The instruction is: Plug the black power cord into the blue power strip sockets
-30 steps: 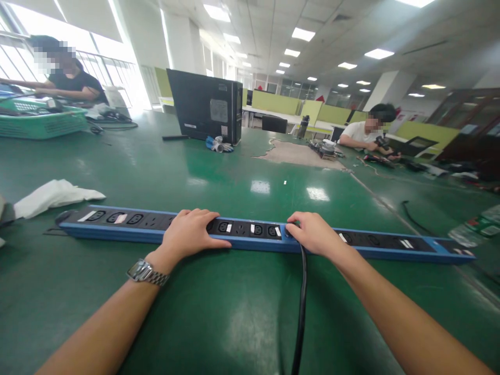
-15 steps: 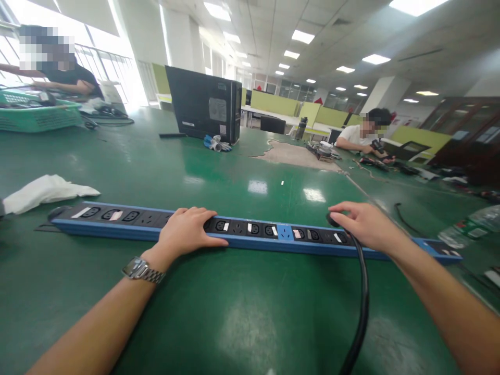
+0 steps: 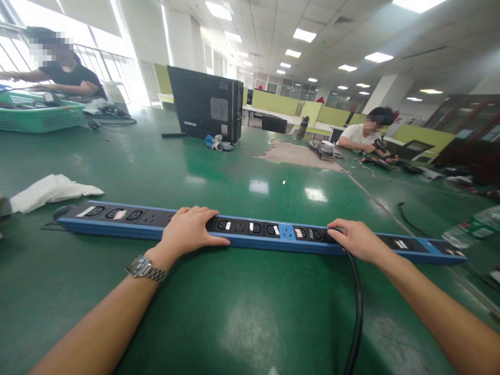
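Note:
A long blue and black power strip (image 3: pixel 258 242) lies across the green table, its row of sockets facing up. My left hand (image 3: pixel 191 229) is wrapped over the strip left of its middle, thumb on the near edge. Right of the blue socket, my right hand (image 3: pixel 357 239) is closed on the plug of a thick black cable (image 3: pixel 356 312), down against the strip's top face. The plug is mostly hidden by the fingers, and whether it sits inside a socket cannot be seen. From the hand the cable hangs toward the near table edge.
Beyond the strip stand a black computer case (image 3: pixel 207 104) and gloves (image 3: pixel 219 142). A white cloth (image 3: pixel 54 191) and green basket (image 3: pixel 42 119) are at left. A plastic bottle (image 3: pixel 474 229) lies at right. Two people sit across the green table (image 3: pixel 242 317), far left and right.
My right hand has moved down and slightly left with the plug, from just above the strip onto it. The cable has shifted left too. My left hand keeps its hold.

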`<state>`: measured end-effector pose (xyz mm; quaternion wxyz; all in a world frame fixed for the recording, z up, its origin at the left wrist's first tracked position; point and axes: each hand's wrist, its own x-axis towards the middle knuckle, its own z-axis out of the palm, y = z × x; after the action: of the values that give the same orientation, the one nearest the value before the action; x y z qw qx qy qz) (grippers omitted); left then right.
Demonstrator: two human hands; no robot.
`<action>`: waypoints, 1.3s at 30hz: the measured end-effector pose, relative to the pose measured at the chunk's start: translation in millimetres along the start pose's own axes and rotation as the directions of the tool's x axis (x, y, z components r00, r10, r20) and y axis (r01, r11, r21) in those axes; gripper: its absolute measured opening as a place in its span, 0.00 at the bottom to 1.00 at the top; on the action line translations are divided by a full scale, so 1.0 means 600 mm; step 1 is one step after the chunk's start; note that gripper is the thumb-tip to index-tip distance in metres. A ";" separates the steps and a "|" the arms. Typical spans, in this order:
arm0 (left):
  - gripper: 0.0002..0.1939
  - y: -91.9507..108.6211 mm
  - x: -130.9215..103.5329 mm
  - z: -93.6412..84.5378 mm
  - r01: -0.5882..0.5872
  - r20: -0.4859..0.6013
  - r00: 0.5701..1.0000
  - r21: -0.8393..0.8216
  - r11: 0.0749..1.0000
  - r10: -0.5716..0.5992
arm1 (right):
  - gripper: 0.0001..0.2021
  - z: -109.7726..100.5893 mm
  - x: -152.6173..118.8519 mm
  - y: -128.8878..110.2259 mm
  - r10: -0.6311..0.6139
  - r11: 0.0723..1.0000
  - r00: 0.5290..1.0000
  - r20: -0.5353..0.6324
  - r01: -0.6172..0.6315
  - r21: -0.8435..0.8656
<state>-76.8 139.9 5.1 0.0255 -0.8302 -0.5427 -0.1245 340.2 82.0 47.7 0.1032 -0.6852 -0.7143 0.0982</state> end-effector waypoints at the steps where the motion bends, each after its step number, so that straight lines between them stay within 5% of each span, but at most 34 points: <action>1: 0.46 0.000 0.000 0.000 -0.002 -0.002 1.000 0.002 1.000 0.002 | 0.20 0.000 0.001 0.001 -0.018 1.000 1.000 -0.013 0.018 -0.015; 5: 0.46 0.001 -0.002 -0.001 -0.005 0.001 1.000 0.004 1.000 0.005 | 0.18 -0.036 -0.001 -0.017 -0.010 1.000 0.989 -0.145 0.012 0.012; 9: 0.45 0.002 -0.002 -0.002 0.000 -0.009 1.000 -0.001 1.000 0.000 | 0.19 -0.065 0.000 -0.104 0.052 0.990 0.976 -0.211 -0.022 0.142; 12: 0.45 0.001 -0.003 0.000 0.007 -0.016 1.000 -0.013 1.000 -0.007 | 0.16 -0.027 0.015 -0.197 -0.101 0.956 0.993 -0.053 0.112 0.272; 18: 0.45 0.000 -0.003 0.005 0.000 -0.024 1.000 0.006 1.000 0.000 | 0.14 0.080 0.073 -0.317 -0.192 0.937 0.981 -0.010 0.186 0.296; 28: 0.43 0.004 -0.003 0.003 0.011 -0.015 1.000 -0.009 1.000 -0.011 | 0.15 0.083 0.095 -0.365 -0.123 0.992 0.982 0.141 0.117 0.047; 34: 0.43 0.004 -0.003 0.004 -0.002 -0.031 1.000 0.003 1.000 0.002 | 0.16 0.105 0.073 -0.385 -0.079 0.996 0.997 0.023 0.080 -0.049; 37: 0.43 0.003 -0.003 0.004 -0.001 -0.029 1.000 0.002 1.000 0.001 | 0.14 0.076 0.074 -0.379 -0.117 0.993 0.993 -0.001 0.117 0.028; 39: 0.44 0.003 -0.004 0.003 -0.001 -0.025 1.000 0.002 1.000 0.001 | 0.14 0.036 0.074 -0.361 -0.158 0.978 0.981 -0.115 0.171 0.116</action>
<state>-75.8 137.7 2.9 0.0332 -0.8288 -0.5421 -0.1346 124.8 117.3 88.9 0.1912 -0.6200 -0.7547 0.0976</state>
